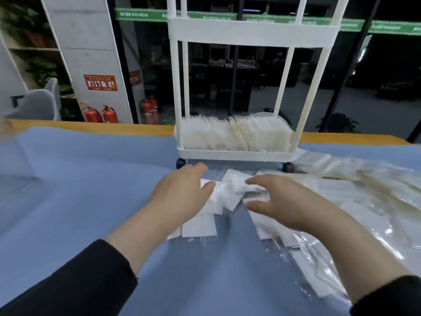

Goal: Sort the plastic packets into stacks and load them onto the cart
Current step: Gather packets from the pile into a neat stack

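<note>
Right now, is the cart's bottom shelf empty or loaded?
Loaded. The bottom shelf of the cart holds packets standing on edge in a row across it.

The only word I can read is "MAXIMUM", white on the green strip point(141, 15) running across the glass at the upper middle of the frame. The red sign point(100, 82) on the concrete pillar at left and the fire extinguisher labels point(148, 115) are too blurred for me.

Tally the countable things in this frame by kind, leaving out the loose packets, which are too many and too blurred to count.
Red fire extinguishers: 3
White plastic wheeled cart: 1
Bare hands, left hand and right hand: 2
Grey chair: 1
Total: 7
</note>
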`<state>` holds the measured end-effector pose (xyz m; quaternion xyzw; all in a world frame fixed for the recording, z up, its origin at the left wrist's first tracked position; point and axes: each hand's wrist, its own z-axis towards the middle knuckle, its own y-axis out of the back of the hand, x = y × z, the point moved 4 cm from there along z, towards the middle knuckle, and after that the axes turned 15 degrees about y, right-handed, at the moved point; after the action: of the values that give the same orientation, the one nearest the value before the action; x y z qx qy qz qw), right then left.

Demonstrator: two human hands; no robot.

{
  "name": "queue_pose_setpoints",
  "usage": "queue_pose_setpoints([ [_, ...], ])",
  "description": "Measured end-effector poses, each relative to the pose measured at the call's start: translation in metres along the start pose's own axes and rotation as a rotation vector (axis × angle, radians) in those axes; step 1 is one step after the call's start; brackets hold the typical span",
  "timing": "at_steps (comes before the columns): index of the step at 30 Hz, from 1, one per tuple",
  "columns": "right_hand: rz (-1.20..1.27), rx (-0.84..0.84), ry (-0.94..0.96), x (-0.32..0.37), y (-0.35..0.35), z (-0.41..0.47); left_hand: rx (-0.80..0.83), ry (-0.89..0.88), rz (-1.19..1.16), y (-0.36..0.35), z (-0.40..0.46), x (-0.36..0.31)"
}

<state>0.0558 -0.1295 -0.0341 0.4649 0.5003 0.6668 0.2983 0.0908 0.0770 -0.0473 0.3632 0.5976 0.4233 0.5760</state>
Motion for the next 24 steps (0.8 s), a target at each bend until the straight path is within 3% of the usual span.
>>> queue_pose_setpoints([
  [5, 0.027, 0.041, 0.075, 0.03, -0.033, 0.002, 0.047, 0.16, 0.076, 0.007, -0.009, 0.052],
  [8, -0.021, 0.031, 0.127, 0.035, -0.044, 0.007, 0.134, 0.118, 0.244, 0.004, -0.003, 0.064],
  [13, -0.021, 0.115, 0.202, 0.038, -0.062, 0.008, 0.189, 0.052, 0.305, 0.003, 0.007, 0.068],
  [18, -0.042, 0.059, 0.216, 0.04, -0.065, 0.014, 0.207, 0.106, 0.072, 0.002, 0.018, 0.078],
  [24, -0.044, 0.046, 0.237, 0.04, -0.068, 0.014, 0.134, 0.088, -0.05, -0.001, 0.018, 0.07],
])
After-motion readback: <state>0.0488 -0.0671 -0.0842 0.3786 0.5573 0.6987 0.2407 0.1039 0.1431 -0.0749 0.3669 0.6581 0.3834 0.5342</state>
